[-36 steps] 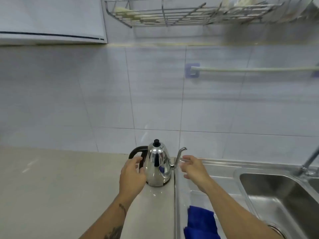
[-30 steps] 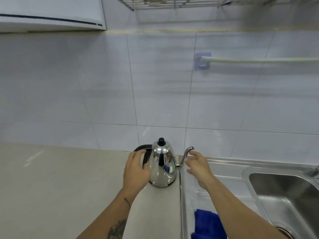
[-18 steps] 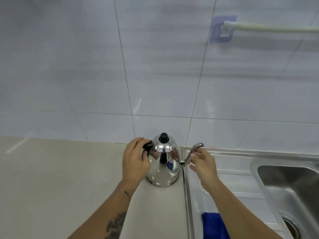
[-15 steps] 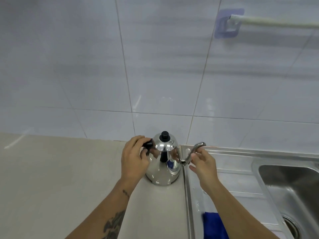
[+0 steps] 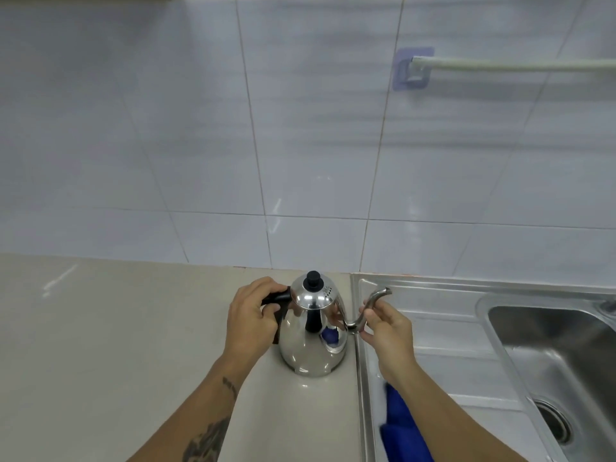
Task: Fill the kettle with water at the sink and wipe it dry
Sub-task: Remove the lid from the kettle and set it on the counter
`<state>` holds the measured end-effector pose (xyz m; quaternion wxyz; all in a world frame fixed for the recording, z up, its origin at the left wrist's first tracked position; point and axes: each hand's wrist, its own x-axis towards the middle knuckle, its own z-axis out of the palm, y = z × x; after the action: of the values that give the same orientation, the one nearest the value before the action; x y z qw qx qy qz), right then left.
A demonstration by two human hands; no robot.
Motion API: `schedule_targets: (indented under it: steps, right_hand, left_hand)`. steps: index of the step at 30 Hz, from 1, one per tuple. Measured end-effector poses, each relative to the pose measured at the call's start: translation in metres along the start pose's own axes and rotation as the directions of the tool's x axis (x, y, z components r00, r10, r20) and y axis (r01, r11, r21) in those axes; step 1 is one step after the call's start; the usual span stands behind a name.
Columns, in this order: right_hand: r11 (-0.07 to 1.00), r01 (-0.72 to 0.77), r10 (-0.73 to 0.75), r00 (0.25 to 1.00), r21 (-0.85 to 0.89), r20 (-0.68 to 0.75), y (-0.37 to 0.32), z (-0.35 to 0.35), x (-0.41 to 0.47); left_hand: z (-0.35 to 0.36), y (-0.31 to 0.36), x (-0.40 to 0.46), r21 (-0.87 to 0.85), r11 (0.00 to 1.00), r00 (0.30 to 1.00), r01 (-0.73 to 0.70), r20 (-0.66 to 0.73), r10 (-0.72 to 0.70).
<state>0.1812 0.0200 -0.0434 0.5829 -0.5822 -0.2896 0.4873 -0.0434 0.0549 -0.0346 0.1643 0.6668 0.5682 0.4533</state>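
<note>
A shiny steel kettle (image 5: pixel 311 341) with a black lid knob and a thin curved spout stands on the beige counter (image 5: pixel 100 345), right beside the sink unit's edge. My left hand (image 5: pixel 248 316) is wrapped around its black handle. My right hand (image 5: pixel 383 331) pinches the spout with thumb and fingers. A blue cloth (image 5: pixel 400 428) lies on the steel drainboard (image 5: pixel 443 345), partly hidden under my right forearm. The sink basin (image 5: pixel 560 355) with its drain is at the right.
A tiled wall rises behind the counter. A white towel rail (image 5: pixel 513 65) on a blue holder is fixed to the wall at the upper right. A bit of the tap base (image 5: pixel 608 306) shows at the right edge.
My left hand moved from the kettle's side onto the black handle and closed on it. My right hand closed on the spout. The camera tilted down and came closer.
</note>
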Motion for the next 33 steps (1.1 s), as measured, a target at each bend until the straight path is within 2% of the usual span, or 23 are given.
schedule_targets:
  steps: [14,17,20,23,24,27,29,31,33]
  right_hand:
    - [0.998,0.015,-0.009,0.997,-0.067,0.080,0.025,-0.013,-0.091]
    - [0.981,0.026,-0.008,0.996,-0.194,0.091,0.023,-0.013,-0.098]
    - [0.921,0.041,0.004,0.993,-0.386,0.115,0.017,-0.008,-0.114]
    - [0.894,-0.012,0.080,0.988,-0.448,0.132,0.012,-0.001,-0.144]
    - [0.877,0.013,0.074,0.984,-0.480,0.161,0.010,0.001,-0.155]
    - [0.773,0.322,-0.175,0.936,-0.547,0.304,0.000,0.018,-0.167]
    - [0.622,0.525,-0.355,0.851,-0.581,0.387,-0.005,0.033,-0.156]
    - [0.445,0.631,-0.405,0.775,-0.635,0.486,-0.012,0.047,-0.142]
    - [0.269,0.644,-0.360,0.757,-0.716,0.546,-0.018,0.059,-0.131]
  left_hand:
    - [-0.051,0.008,-0.084,0.045,0.999,0.999,0.003,-0.036,-0.002]
    - [-0.051,0.010,-0.088,0.051,0.999,0.999,-0.009,-0.032,0.011]
    - [-0.045,0.009,-0.097,0.173,0.982,0.997,-0.071,-0.021,0.076]
    - [-0.041,0.001,-0.108,0.208,0.967,0.988,-0.149,0.004,0.152]
    - [-0.040,-0.002,-0.111,0.197,0.965,0.985,-0.174,0.022,0.174]
    - [-0.041,-0.010,-0.116,0.189,0.954,0.972,-0.233,0.089,0.219]
    - [-0.042,-0.015,-0.117,0.167,0.952,0.965,-0.256,0.101,0.242]
    - [-0.042,-0.017,-0.116,0.155,0.952,0.962,-0.263,0.111,0.248]
    - [-0.041,-0.020,-0.115,0.166,0.947,0.958,-0.274,0.133,0.254]
